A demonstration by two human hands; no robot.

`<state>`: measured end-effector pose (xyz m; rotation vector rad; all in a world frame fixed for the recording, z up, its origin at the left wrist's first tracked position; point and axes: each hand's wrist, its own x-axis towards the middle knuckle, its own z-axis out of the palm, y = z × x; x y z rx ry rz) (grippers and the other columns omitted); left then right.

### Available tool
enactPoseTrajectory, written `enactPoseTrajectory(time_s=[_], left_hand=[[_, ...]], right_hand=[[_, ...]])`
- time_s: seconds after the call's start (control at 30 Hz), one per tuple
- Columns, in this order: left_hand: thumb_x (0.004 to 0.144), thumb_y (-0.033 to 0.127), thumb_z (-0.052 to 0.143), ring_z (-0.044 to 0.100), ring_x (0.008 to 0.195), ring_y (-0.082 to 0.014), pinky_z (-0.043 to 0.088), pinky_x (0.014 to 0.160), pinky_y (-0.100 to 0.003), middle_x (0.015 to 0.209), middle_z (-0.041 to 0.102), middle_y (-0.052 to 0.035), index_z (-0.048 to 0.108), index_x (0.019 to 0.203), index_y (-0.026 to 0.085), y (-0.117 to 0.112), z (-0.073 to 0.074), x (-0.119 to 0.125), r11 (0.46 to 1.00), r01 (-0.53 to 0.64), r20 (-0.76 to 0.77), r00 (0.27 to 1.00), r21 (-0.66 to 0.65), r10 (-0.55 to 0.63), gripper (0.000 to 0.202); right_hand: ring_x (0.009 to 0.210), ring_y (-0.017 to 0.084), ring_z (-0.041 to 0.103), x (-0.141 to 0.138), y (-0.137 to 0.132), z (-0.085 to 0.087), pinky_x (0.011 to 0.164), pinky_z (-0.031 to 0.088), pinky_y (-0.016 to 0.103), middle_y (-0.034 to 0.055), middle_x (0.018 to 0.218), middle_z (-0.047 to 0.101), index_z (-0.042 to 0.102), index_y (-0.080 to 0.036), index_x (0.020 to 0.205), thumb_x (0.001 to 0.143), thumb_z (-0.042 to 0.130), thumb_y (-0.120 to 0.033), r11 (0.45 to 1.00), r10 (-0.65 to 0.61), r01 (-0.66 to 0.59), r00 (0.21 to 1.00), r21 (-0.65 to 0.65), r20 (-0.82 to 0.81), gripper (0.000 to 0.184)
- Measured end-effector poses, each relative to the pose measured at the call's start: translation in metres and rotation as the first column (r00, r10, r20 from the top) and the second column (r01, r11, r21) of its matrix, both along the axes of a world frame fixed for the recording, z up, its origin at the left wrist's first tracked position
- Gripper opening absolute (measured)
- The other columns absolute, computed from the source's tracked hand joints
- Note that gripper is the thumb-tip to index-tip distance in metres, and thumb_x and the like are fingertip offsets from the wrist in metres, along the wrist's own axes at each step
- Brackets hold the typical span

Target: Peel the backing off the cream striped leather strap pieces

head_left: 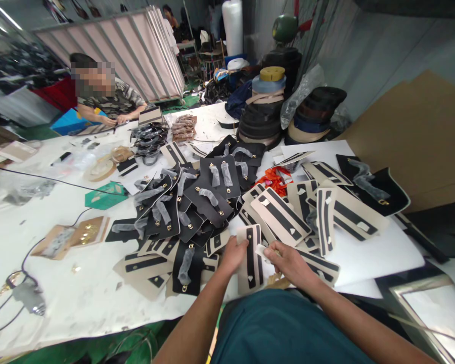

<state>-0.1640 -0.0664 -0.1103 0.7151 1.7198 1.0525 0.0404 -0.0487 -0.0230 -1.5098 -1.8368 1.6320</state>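
Observation:
My left hand (233, 254) grips the left edge of a beige flap piece with black stripes (251, 260), held upright at the table's near edge. My right hand (288, 263) pinches a small white scrap (260, 251) against the piece's right side. Just beyond lies a heap of black flap pieces with gold studs and grey wrapping (197, 202). To its right spreads a pile of beige striped pieces (288, 212).
A white table (79, 293) carries a green card (104, 196), brown cards with gold fittings (76, 235) and a cable (23, 283). Stacked tape rolls (265, 108) stand at the back. Another person's hands (116, 120) work at the far left. Cardboard sheets (420, 131) lean at right.

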Motion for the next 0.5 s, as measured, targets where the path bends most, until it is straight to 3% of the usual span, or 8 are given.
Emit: enactPoseTrajectory(time_s=[0.13, 0.23, 0.33, 0.5], left_hand=[[0.075, 0.021, 0.079, 0.066, 0.112, -0.029, 0.044, 0.11, -0.036, 0.106, 0.074, -0.0094, 0.077, 0.095, 0.02, -0.01, 0.026, 0.002, 0.985, -0.023, 0.015, 1.0, 0.172, 0.021, 0.02], [0.08, 0.025, 0.076, 0.066, 0.111, -0.0293, 0.045, 0.109, -0.037, 0.112, 0.075, -0.009, 0.077, 0.105, 0.02, -0.017, 0.045, 0.005, 0.984, 0.047, 0.083, 0.995, 0.171, -0.061, 0.025], [0.087, 0.031, 0.07, 0.067, 0.111, -0.0308, 0.047, 0.106, -0.038, 0.115, 0.076, -0.009, 0.076, 0.112, 0.019, -0.024, 0.062, 0.008, 0.976, 0.133, 0.058, 0.988, 0.172, -0.144, 0.029], [0.089, 0.038, 0.069, 0.07, 0.098, -0.0294, 0.052, 0.095, -0.037, 0.1, 0.079, -0.0081, 0.079, 0.102, 0.018, -0.026, 0.079, 0.017, 0.977, 0.162, 0.074, 0.982, 0.135, -0.173, 0.026]], right_hand=[[0.053, 0.016, 0.057, -0.007, 0.007, -0.009, 0.057, 0.043, 0.026, -0.0061, 0.054, 0.054, 0.054, -0.023, 0.079, 0.095, 0.051, -0.062, 1.0, -0.013, 0.013, 1.0, -0.007, 0.015, 0.043], [0.054, 0.016, 0.058, -0.011, 0.012, -0.014, 0.056, 0.045, 0.026, -0.0062, 0.054, 0.054, 0.055, -0.023, 0.08, 0.095, 0.051, -0.063, 0.999, -0.028, 0.028, 1.0, -0.016, 0.007, 0.043], [0.056, 0.017, 0.061, -0.012, 0.015, -0.017, 0.056, 0.046, 0.026, -0.0057, 0.057, 0.055, 0.056, -0.023, 0.081, 0.096, 0.051, -0.063, 0.999, -0.033, 0.033, 0.999, -0.01, -0.018, 0.042], [0.059, 0.017, 0.061, -0.01, 0.017, -0.018, 0.058, 0.044, 0.026, -0.0047, 0.059, 0.057, 0.056, -0.023, 0.08, 0.097, 0.05, -0.062, 0.999, -0.015, 0.016, 0.999, 0.034, -0.034, 0.042]])
